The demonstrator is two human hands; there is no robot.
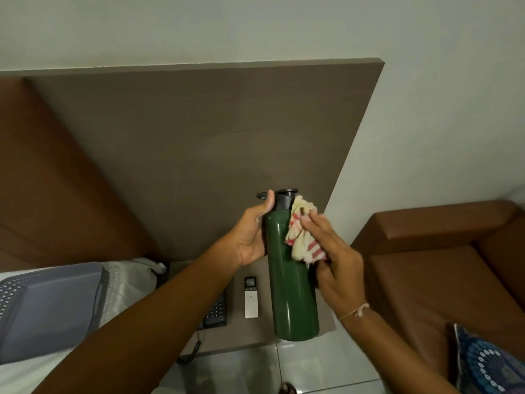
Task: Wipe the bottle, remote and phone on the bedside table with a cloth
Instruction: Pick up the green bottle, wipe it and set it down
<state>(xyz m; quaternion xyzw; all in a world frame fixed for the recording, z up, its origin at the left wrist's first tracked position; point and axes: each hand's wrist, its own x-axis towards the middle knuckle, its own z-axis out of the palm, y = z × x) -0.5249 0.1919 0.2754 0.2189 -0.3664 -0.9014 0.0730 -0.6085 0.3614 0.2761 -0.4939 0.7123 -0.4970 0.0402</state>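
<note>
Both forearms enter from six o'clock and converge on the bottle at frame centre. The left hand [250, 237] grips the green bottle [289, 282] from its nine o'clock side, high on the body. The thumb lies up along the black neck, and the other fingers pass behind the body and are hidden. The right hand [335, 263] stands at the bottle's three o'clock side and holds a bunched red-and-white cloth [301, 237] against the shoulder and neck. Its forefinger lies nearly straight over the cloth, while the remaining fingers curl round the lower folds. The bottle is near upright, cap toward twelve o'clock. Its base shows over the front edge of the bedside table [255, 336] and it appears to be held clear of the top, though contact cannot be confirmed. Assessment: the bottle, first of the three items, is being wiped, with the cloth on its upper part. The next move calls for drawing the cloth down toward six o'clock, the left hand steadying or turning the body, then setting the bottle down. Farther off, on the table at the bottle's nine o'clock, the white remote [251, 297] lies flat. Beyond it, the dark phone [216, 311] is partly hidden by the left forearm. Neither is touched. Behind stands a brown wall panel [199, 137].
</note>
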